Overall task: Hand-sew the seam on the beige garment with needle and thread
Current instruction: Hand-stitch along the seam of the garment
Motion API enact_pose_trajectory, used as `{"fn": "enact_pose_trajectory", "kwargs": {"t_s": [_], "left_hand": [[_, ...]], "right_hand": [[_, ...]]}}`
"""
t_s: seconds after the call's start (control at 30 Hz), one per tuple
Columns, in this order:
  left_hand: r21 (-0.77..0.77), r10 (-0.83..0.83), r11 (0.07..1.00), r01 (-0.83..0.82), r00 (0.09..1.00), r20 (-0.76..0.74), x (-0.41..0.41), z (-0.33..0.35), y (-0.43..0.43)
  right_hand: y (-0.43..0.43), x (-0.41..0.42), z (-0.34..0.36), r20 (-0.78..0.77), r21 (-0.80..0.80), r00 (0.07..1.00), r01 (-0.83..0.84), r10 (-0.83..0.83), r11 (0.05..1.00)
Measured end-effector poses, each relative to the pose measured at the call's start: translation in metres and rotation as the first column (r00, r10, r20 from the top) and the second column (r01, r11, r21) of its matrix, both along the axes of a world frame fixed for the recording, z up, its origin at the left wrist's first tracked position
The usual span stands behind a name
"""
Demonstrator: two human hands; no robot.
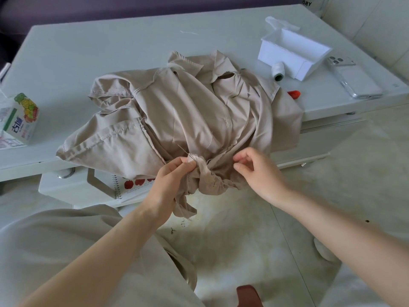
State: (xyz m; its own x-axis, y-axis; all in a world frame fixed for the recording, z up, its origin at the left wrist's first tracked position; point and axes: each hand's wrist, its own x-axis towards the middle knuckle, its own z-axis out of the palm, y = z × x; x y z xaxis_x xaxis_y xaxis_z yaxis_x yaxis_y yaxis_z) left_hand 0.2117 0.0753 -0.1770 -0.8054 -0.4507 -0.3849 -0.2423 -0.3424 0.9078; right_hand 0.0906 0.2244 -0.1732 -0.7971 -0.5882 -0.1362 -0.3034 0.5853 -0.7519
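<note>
**Item:** beige garment (194,111).

**Location:** It lies heaped on the desk (106,52), right of middle and against the near edge. One bunched part hangs off that edge, and our hands work on it there.

**Handling:** We judge it to be thin, light, limp woven cloth. It keeps no shape, its folds collapse on themselves, and it is likely to slide on the smooth desk top. The heap resting on the desk should anchor the part we pull. It does not look fragile, though the raw edges look ready to fray. We would take hold close beside the seam, pinching both layers flat so the stitch line stays taut.

**Appearance:** The garment is an even sandy beige and heavily crumpled. Topstitched hems show toward the left, a collar lies toward the far edge, and a few loose thread ends stand out.

**Needle** (187,153): It is thin and stuck through the fold at the top of the bunch, with its free end slanting up and to the left. We cannot make out any thread on it.

**Left hand** (174,180): It is clamped round the gathered cloth, with the thumb pressed just below the needle.

**Right hand** (259,171): It is just to the right of the bunch. The fingers are loosely curled, the thumb and forefinger are apart, and we see nothing held.

**Also on the desk:**
- A spool (277,73) stands beside a white box (294,52) toward the far right corner.
- A phone (354,78) lies at the right edge.
- A carton (20,120) stands at the left edge.
</note>
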Motion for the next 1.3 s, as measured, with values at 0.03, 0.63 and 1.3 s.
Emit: {"fn": "enact_pose_trajectory", "kwargs": {"t_s": [0.03, 0.63, 1.3], "left_hand": [[-0.022, -0.01, 1.0, 0.01, 1.0, 0.008, 0.0, 0.0, 0.0], [-0.118, -0.135, 0.983, 0.14, 0.99, 0.051, 0.001, -0.007, 0.001], [-0.26, 0.097, 0.962, -0.086, 0.995, 0.033, -0.032, -0.005, 0.004]], "right_hand": [[-0.003, 0.003, 0.004, -0.055, -0.049, 0.998, -0.017, 0.014, 0.999], [-0.035, 0.039, 0.035, 0.016, -0.352, 0.974, -0.205, 0.225, 0.913], [0.002, 0.0, 0.02, -0.027, -0.163, 0.998, -0.06, 0.056, 0.985]]}}
